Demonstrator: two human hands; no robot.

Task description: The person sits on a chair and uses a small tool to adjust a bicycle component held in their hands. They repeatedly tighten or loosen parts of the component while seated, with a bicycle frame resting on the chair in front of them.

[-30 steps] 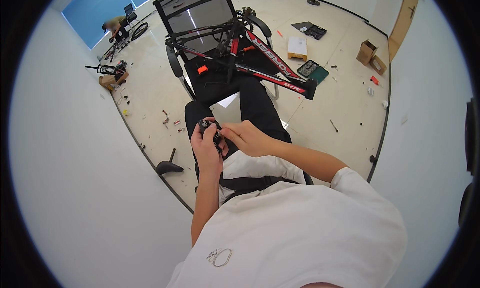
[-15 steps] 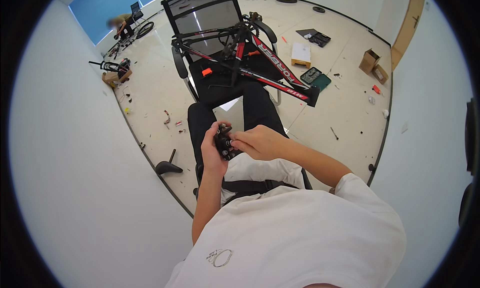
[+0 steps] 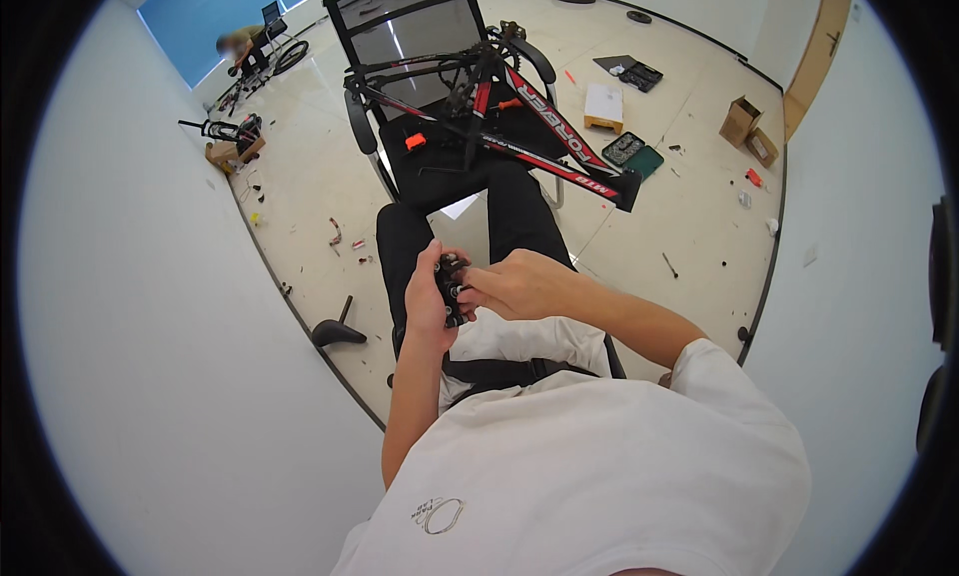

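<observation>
Out at the far left of the floor [image 3: 300,191], a black saddle [image 3: 335,332] lies by the wall, well apart from the action. Now to the lap: the left hand [image 3: 425,301] is wrapped around a small black part [image 3: 450,288], fingers curled behind it and thumb up its near side, holding it above the black trousers [image 3: 400,241]. The part stands roughly upright in that grip, its long axis running away from the body, with pale round spots showing on the face turned rightward. Just beside it comes the right hand [image 3: 519,284], fingers bunched and fingertips pressed to that face; whether they pinch something tiny there I cannot tell. So the part sits in the left hand and directly left of the right hand, both touching it, the left carrying the weight. Beyond the knees, a red and black bicycle frame [image 3: 544,141] rests across a black chair [image 3: 410,36]. Further right on the floor, a white box [image 3: 603,104], an open tool case [image 3: 631,151] and brown cartons [image 3: 744,126].
</observation>
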